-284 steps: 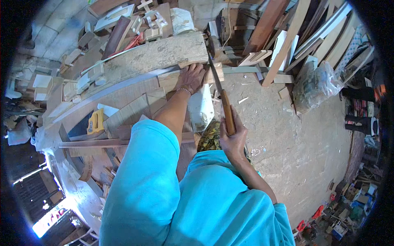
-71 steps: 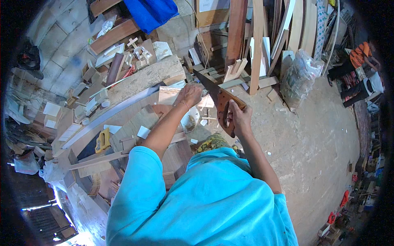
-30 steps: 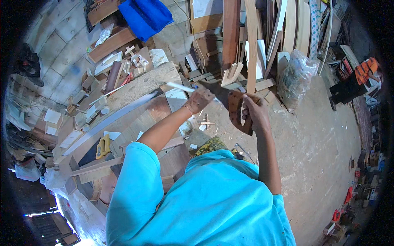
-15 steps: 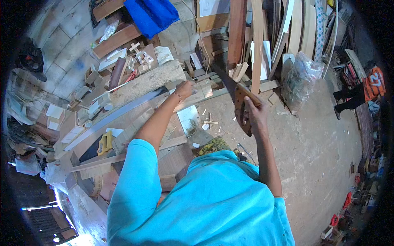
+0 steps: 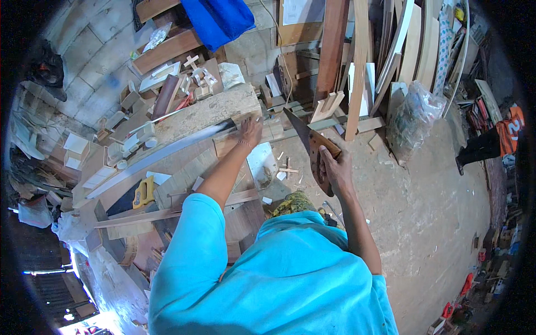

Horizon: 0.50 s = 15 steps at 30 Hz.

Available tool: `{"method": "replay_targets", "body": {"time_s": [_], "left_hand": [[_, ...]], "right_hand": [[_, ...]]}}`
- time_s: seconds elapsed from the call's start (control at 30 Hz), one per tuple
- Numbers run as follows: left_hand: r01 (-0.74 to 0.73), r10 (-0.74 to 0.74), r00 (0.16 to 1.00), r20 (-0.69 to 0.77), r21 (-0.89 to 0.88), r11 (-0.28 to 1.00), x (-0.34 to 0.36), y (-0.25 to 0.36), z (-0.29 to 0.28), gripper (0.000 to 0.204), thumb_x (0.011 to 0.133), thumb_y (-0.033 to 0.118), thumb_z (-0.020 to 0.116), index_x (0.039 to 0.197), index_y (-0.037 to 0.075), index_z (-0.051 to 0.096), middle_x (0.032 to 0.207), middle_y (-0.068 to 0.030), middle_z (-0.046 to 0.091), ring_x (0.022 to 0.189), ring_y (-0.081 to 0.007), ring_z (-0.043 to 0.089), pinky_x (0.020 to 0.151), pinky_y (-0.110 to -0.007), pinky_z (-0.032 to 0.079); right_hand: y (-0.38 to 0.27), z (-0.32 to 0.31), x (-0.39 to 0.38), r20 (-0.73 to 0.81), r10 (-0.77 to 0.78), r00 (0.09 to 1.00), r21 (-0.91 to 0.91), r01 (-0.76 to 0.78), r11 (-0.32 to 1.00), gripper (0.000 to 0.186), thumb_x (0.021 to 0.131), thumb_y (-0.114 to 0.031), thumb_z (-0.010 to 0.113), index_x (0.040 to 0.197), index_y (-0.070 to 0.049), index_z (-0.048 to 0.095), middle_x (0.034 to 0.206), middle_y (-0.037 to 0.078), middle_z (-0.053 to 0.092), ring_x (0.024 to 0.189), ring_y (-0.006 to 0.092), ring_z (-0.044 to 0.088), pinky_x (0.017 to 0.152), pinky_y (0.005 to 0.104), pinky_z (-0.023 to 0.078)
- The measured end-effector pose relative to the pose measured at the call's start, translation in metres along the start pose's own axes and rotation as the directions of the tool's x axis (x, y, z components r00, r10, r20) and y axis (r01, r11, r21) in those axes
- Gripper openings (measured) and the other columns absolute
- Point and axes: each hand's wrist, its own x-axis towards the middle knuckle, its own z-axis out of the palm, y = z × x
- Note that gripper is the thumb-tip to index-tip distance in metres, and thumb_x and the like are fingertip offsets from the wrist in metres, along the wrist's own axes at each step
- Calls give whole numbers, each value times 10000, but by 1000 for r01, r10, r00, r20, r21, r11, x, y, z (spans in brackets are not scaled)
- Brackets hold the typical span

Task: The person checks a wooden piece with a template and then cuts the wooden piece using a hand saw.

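My right hand (image 5: 337, 168) is closed around the wooden handle of a handsaw (image 5: 319, 159), whose dark blade points forward and slightly left. The blade is in the air, close to the workbench's right end. My left hand (image 5: 251, 132) lies with fingers stretched out on a light wooden piece (image 5: 226, 144) on the bench; its fingertips show only in part. Right beside that hand are more short pale wood pieces (image 5: 273, 129). A thick, worn plank (image 5: 206, 106) runs along the bench just beyond.
A yellow-handled saw (image 5: 144, 192) lies at the left among boards. Tall planks (image 5: 357, 67) lean against the back wall, beside a clear plastic bag (image 5: 416, 120). Small offcuts (image 5: 287, 170) litter the floor. A person in an orange top (image 5: 509, 133) is at the far right.
My left hand has shifted left and nearer to me, its fingers going from curled to stretched out on the wood. The saw has come lower and left in my right hand.
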Motion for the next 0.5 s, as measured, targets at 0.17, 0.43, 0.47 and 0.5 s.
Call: {"method": "replay_targets", "body": {"time_s": [0.17,0.43,0.47,0.5], "left_hand": [[-23,23,1000,-14,-56,998,-34,18,-9,550,793,407,561,1226,80,473,1296,-182,385,1239,-322,319,1012,-496,210],[-47,47,999,2,-92,995,-44,15,-14,606,798,485,507,1261,101,436,1289,-99,365,1217,-266,293,982,-477,238],[-42,41,999,-14,-96,995,-45,17,-16,594,796,482,510,1255,112,441,1265,-96,378,1198,-267,310,971,-473,251],[-38,35,999,-30,-100,994,-46,18,-16,582,794,479,514,1249,122,446,1241,-93,392,1178,-267,326,959,-470,264]], "right_hand": [[-25,2,-7,-6,-70,998,-132,68,989,240,869,-176,550,997,26,573,595,21,524,464,48,451,392,214,341],[-44,4,-7,12,-123,992,-346,120,931,295,802,-189,601,977,48,593,670,211,605,582,265,614,554,350,464],[-45,5,-8,10,-121,993,-348,117,930,295,802,-189,601,977,48,593,670,211,605,582,265,614,554,350,464],[-48,8,-9,24,-129,991,-424,127,897,282,801,-182,599,972,43,595,671,221,600,593,286,618,557,358,465]]}}
